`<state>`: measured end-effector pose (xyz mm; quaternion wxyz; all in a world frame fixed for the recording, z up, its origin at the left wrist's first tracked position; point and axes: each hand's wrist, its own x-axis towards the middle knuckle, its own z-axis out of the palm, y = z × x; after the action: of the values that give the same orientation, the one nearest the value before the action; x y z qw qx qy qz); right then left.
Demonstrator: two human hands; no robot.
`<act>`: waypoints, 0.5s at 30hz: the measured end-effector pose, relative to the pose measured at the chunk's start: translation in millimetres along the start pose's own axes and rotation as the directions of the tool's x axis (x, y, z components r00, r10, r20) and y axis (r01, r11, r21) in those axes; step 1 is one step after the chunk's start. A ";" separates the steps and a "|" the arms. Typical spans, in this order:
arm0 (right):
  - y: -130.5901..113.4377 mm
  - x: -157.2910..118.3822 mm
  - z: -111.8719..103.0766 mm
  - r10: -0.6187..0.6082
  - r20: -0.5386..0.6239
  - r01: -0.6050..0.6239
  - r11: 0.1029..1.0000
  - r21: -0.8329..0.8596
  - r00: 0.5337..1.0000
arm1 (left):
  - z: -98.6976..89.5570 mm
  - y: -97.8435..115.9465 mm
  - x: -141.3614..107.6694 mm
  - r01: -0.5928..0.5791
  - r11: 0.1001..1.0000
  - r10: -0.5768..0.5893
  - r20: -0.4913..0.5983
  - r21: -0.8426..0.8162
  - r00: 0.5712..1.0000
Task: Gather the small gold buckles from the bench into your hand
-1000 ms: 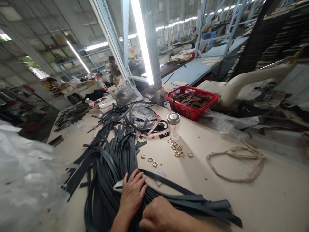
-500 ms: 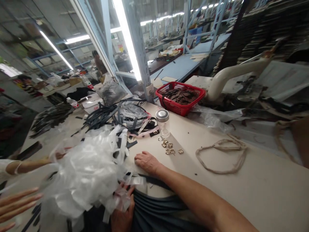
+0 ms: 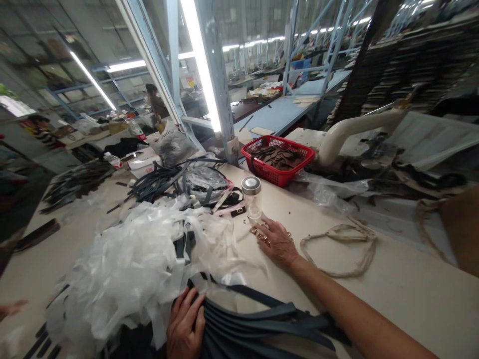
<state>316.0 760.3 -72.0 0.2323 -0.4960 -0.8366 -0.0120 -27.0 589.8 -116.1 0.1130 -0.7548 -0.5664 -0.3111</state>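
My left hand (image 3: 186, 321) is closed round the near ends of a fanned bundle of dark blue-grey straps (image 3: 239, 326), its fingers bent over the edge. My right hand (image 3: 277, 242) is open, fingers spread flat over a small group of gold metal buckles (image 3: 262, 236); the palm hides part of them. Just beyond its fingertips a clear jar (image 3: 254, 205) with a silver lid stands upright. Left of my hands is a big heap of crumpled white translucent film strips (image 3: 127, 264), which covers part of the straps.
A co-worker's hand (image 3: 11, 309) shows at the left edge. Behind the heap lie tangled dark straps (image 3: 157, 182) and a plastic bag. A red basket (image 3: 277, 172) of brown pieces stands at the back, beside a sewing machine arm (image 3: 352, 127). A beige cord loop (image 3: 340, 249) lies right.
My right hand has moved right and forward onto the buckles. Film has come off my left hand, and more now spreads across the middle. The co-worker's hands have drawn back left.
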 end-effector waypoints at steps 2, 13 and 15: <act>-0.2 4.6 7.0 -0.027 0.030 0.026 0.999 0.022 0.999 | -0.7 0.2 1.2 -0.006 1.000 0.006 -0.008 0.007 1.000; -13.2 17.5 6.6 -0.081 0.114 0.073 0.995 0.069 0.990 | 4.1 -2.4 -2.1 0.002 1.000 -0.002 0.007 0.017 1.000; -23.7 23.3 4.8 -0.084 0.130 0.076 0.995 0.066 0.988 | 5.1 -2.5 -1.9 0.008 1.000 -0.008 0.005 0.015 1.000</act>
<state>285.0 768.8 -62.0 0.1906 -0.4543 -0.8694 0.0371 -27.8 591.8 -121.7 0.1160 -0.7525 -0.5717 -0.3057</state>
